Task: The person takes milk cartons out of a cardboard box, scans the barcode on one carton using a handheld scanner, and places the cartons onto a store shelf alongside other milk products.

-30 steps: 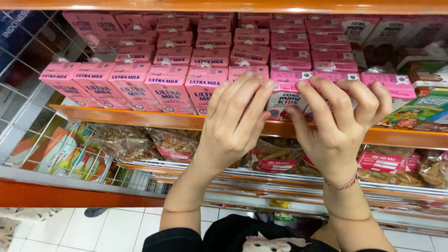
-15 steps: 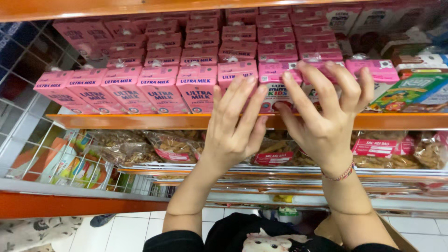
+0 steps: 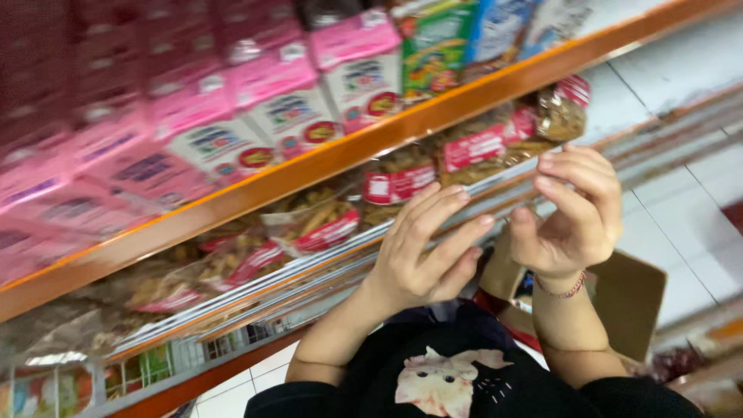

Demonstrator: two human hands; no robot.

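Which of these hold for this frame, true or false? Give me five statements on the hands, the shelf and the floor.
1. Both hands are empty. True: the left hand and the right hand hold nothing, fingers loosely spread.
2. The hands rest on the pink cartons. False: the pink cartons sit above the orange shelf edge, and the hands are lower, in front of the snack bags.
3. The right wrist bears a bracelet. True: a thin bracelet circles it.
4. A cardboard box lies below the right hand. True: an open box stands on the floor.
5. The floor is carpeted. False: it is pale tile.
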